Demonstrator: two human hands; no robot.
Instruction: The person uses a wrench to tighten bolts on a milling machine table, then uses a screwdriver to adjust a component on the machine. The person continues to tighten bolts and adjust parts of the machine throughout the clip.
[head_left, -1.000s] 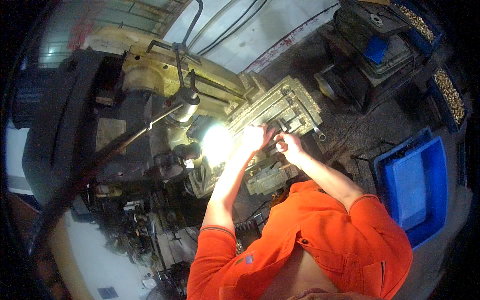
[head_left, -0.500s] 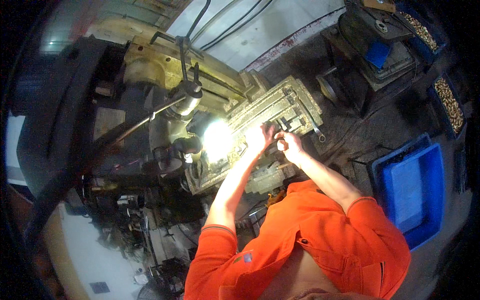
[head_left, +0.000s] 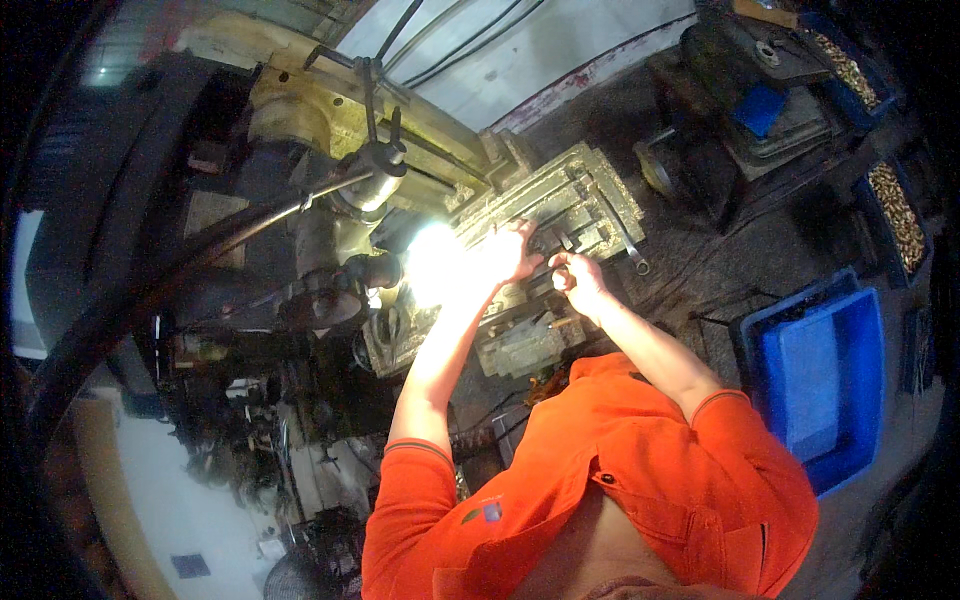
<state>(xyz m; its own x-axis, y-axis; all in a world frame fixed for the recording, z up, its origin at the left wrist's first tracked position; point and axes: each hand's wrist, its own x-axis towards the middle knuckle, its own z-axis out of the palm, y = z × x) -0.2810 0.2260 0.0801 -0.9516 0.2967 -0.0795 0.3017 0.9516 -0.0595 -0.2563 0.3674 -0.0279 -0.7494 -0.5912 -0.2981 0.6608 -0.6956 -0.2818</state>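
My left hand, fingers loosely bent over the metal machine table mid-frame, is partly bleached by white glare; my right hand curls just beside it, and I cannot tell whether either grip has hold of anything

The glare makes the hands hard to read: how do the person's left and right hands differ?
The left hand sits beside the bright glare; the right hand is farther from it. The left hand's fingers look more extended, the right hand's more curled. Both hands are bare and close to the machine table; whether either grips anything is unclear.
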